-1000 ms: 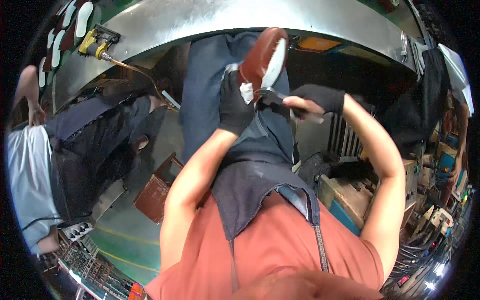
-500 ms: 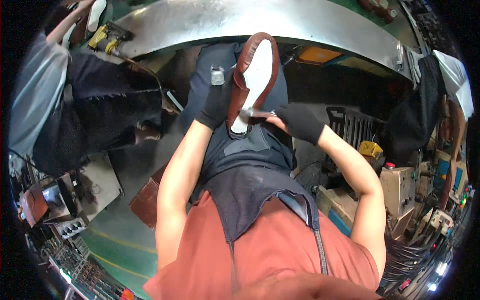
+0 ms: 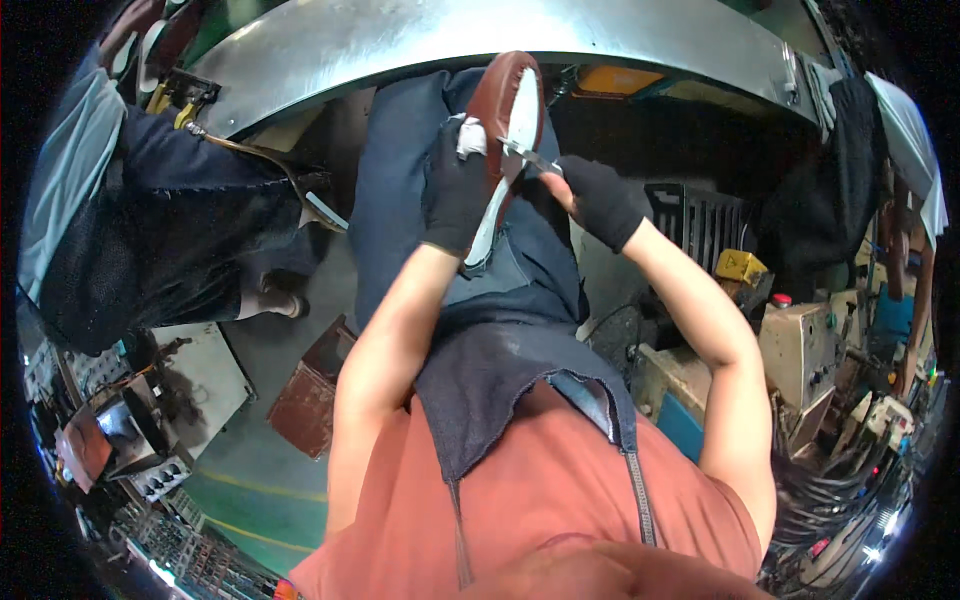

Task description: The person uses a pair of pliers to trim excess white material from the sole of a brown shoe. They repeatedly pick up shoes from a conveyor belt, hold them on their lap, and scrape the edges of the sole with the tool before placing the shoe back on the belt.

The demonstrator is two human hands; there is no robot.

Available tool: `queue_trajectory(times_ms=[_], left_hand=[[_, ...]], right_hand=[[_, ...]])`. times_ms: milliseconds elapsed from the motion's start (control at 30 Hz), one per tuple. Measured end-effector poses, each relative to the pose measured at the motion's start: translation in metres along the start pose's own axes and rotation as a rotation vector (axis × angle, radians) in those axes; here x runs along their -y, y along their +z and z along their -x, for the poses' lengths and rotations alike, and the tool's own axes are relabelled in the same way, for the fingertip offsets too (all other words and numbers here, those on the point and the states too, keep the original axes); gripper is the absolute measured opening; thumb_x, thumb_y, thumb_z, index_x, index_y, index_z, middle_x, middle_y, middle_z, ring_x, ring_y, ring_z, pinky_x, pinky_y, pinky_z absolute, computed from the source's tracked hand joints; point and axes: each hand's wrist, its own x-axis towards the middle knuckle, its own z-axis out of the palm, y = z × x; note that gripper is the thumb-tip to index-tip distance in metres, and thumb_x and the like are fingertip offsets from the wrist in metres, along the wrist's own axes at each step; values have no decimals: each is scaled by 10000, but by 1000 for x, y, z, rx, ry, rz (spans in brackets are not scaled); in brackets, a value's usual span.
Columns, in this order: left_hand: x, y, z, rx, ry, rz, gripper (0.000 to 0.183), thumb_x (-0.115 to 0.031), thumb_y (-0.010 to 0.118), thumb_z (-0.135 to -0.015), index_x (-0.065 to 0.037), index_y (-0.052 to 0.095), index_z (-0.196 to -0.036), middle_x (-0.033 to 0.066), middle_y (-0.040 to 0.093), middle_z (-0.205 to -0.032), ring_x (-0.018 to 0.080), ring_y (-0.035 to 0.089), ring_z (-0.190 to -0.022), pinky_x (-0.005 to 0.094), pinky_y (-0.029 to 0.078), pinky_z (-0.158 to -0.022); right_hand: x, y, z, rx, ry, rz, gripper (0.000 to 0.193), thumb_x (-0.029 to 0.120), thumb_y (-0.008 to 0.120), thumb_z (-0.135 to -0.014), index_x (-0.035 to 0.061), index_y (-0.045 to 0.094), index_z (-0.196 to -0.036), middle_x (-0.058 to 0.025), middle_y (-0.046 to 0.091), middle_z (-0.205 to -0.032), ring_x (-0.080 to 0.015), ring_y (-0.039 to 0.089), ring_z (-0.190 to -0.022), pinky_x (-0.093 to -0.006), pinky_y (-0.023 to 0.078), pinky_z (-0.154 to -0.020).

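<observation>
A brown leather shoe upper with a white sole board [image 3: 523,108] lies tilted over my lap, its toe pointing away. My left hand [image 3: 455,190], in a black glove with pale wrapping at the thumb, is closed round the shoe's left side. My right hand [image 3: 600,200], also in a black glove with bare fingertips, grips a short silver metal tool [image 3: 532,156]. The tool's head touches or hovers just over the shoe's underside near its middle; I cannot tell which. Its exact kind is too small to make out.
A shiny metal bench edge [image 3: 420,50] curves across the far side. Another person's dark apron [image 3: 200,210] is at left, near a yellow tool [image 3: 180,108] with a hose. A reddish-brown box [image 3: 310,395] stands on the floor. A control box [image 3: 795,350] with a red button stands right.
The shoe has tilted, turning its brown side up more. My right hand has moved the tool from the heel end toward the middle. My left hand has shifted along the side.
</observation>
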Motion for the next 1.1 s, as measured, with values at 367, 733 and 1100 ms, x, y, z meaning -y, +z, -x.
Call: queue_trajectory(times_ms=[367, 733, 1100], left_hand=[[9, -13, -7, 190, 161, -271, 609, -489, 609, -831, -13, 462, -1181, 221, 548, -1110, 332, 546, -1015, 413, 438, -877], [-22, -3, -5, 74, 69, -399, 444, -420, 503, -915, -9, 479, -1083, 253, 578, -1016, 421, 576, -916, 433, 465, -764], [-27, -37, -5, 508, 94, -130, 932, -281, 849, -621, -43, 306, -1340, 135, 435, -1307, 263, 433, -1234, 376, 349, -1035]], right_hand=[[75, -87, -11, 368, -318, 348, 368, 405, 599, -854, 58, 595, -733, -139, 576, -677, -324, 600, -581, -408, 473, -542], [16, -60, 20, 388, 331, -190, 361, 288, 497, -949, -13, 554, -758, -86, 530, -614, -168, 509, -567, -306, 414, -568], [16, -42, -17, 303, 281, -260, 354, 317, 497, -954, -6, 603, -853, -66, 553, -672, -149, 565, -666, -295, 453, -624]])
